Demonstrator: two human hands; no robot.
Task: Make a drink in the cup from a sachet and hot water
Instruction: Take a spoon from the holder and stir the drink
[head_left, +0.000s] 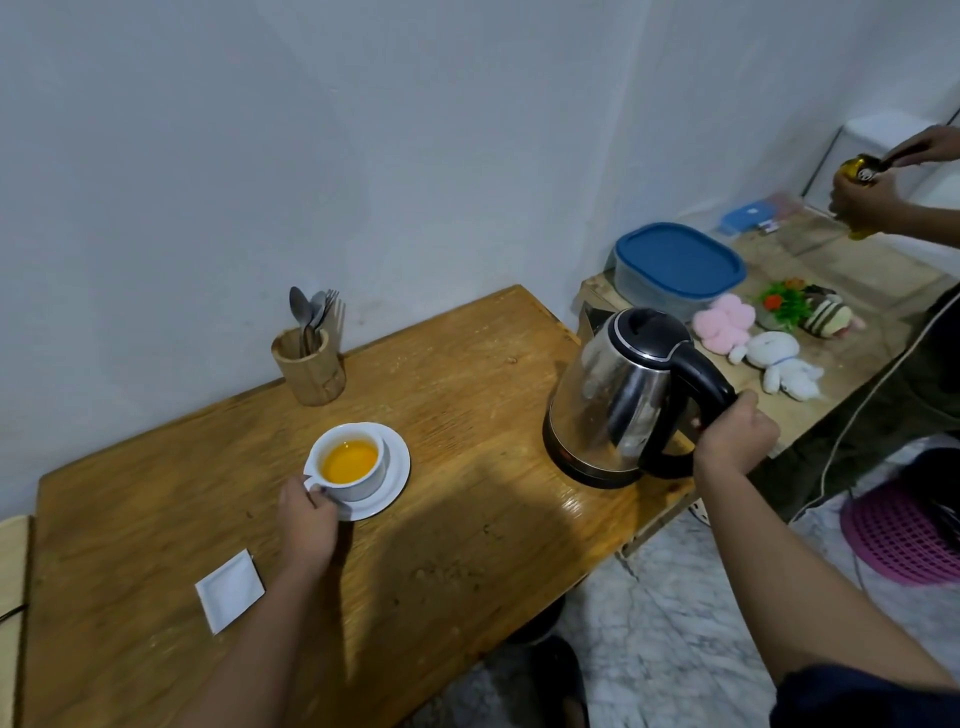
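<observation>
Cup (349, 464): white, holding an orange-yellow liquid, standing upright on a white saucer (396, 470) on the wooden desk (467, 519), toward the left of its middle.

Left hand (307, 519): closed around the cup's handle at the near-left side of the cup, fingers pinched on it; forearm reaching in over the desk's near edge.

Right hand (735, 436): wrapped tight on the black handle of the kettle (621, 395). Kettle is steel with a black lid and black base, tilted slightly, its bottom at or on the desk's right end (contact cannot be told for certain).

Sachet (230, 590): white, square, flat on the desk, near the left forearm and nearer the camera than the cup.

Utensil holder (309, 366): wooden cylinder at the back of the desk beside the wall, behind the cup; spoons and a fork stand in it.

Second surface, lower and paler, right of the desk: clear container with blue lid (678, 267); pink plush toy (724, 322); white plush toy (779, 364); a striped plush toy and a small green plant ornament just behind these.

Far right, top: another person's two hands (872, 182) working on a gold-coloured object (kind cannot be told).

Floor: pale marbled tile; a purple mesh basket (904, 535) at the right edge.
</observation>
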